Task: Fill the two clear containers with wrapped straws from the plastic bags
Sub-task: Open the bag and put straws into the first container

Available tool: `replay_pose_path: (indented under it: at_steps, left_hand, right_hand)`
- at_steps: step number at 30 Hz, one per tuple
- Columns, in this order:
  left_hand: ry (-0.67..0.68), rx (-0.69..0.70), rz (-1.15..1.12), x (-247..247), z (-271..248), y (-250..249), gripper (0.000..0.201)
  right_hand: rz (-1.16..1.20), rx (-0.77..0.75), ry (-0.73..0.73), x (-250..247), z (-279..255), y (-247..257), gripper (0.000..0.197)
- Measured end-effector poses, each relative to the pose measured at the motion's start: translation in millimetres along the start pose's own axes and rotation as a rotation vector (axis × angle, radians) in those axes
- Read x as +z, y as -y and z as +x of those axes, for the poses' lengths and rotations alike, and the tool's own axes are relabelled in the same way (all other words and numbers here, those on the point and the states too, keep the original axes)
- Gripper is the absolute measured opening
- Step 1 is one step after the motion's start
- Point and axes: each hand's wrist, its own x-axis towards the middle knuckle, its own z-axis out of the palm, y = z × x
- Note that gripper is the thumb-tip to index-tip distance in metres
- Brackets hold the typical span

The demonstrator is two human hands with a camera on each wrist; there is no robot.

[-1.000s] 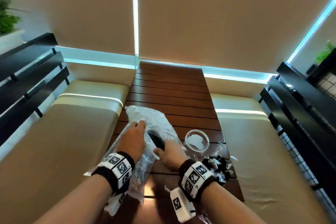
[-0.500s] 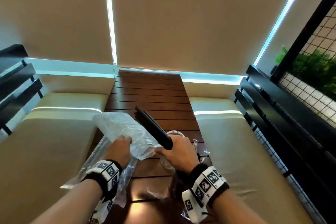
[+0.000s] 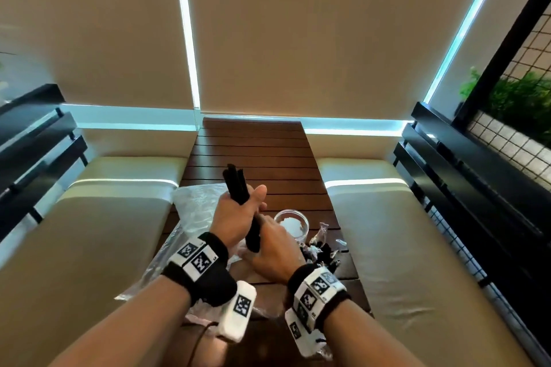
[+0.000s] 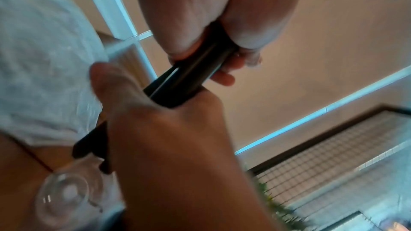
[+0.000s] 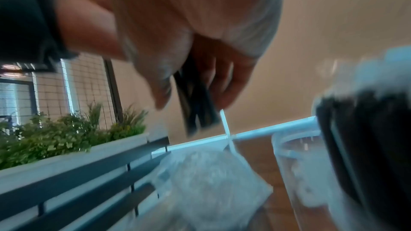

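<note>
My left hand [image 4: 200, 15] wraps around the upper part of a bundle of black straws [image 4: 189, 80], fingers curled over it. My right hand [image 4: 169, 138] grips the same bundle lower down, thumb along its side. A crumpled plastic bag [image 4: 44, 69] lies behind them, blurred. A clear container [image 4: 64, 198] stands on the counter [image 4: 20, 162] just below the straws' lower ends.

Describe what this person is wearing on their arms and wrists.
Both forearms are bare, with no sleeves showing. The left wrist carries a black band with white tags printed in black square code patterns, and a white block with the same kind of pattern hangs below it, a thin dark cable trailing near it. The right wrist has a matching black band, patterned tags and white block.
</note>
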Motion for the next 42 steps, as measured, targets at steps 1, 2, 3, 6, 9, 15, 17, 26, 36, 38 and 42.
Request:
replay_pose_path:
  at_steps: [1, 2, 3, 6, 9, 15, 17, 26, 36, 38, 42]
  left_hand:
    - [-0.011, 0.064, 0.116, -3, 3, 2, 0.03]
    - [-0.017, 0.128, 0.25, -5, 6, 4, 0.034]
    - [-0.026, 0.17, 0.377, -7, 7, 6, 0.037]
    - [-0.028, 0.236, 0.525, 3, -1, 5, 0.029]
    - [0.094, 0.366, 0.651, 27, -13, 4, 0.008]
    - [0.131, 0.32, 0.507, 45, -12, 25, 0.018]
    - [0.084, 0.208, 0.319, 41, -9, 35, 0.032]
    - [0.074, 0.094, 0.093, 67, -10, 52, 0.032]
    - [0.046, 0.066, -0.042, 78, -9, 55, 0.032]
    - [-0.003, 0.016, -0.133, 76, -5, 59, 0.032]
    - [-0.05, -0.027, -0.232, 75, 5, 67, 0.033]
  right_hand:
    - [0.065, -0.03, -0.024, -14, -2, 0, 0.037]
    - [0.169, -0.035, -0.11, -31, -3, 0, 0.034]
    - [0.287, -0.03, -0.232, -49, -2, 0, 0.032]
    - [0.38, -0.081, -0.485, -97, 4, 11, 0.03]
    - [0.091, -0.19, -0.318, -102, 9, 28, 0.037]
    - [0.194, -0.11, -0.316, -87, -16, -9, 0.061]
    - [0.135, 0.072, -0.379, -78, -41, -43, 0.086]
    - [0.249, 0.556, -0.123, 5, -95, -112, 0.147]
    - [0.334, 0.638, -0.39, 31, -79, -117, 0.076]
    - [0.314, 0.625, -0.42, 33, -79, -118, 0.068]
    - [0.297, 0.608, -0.44, 34, -79, -119, 0.065]
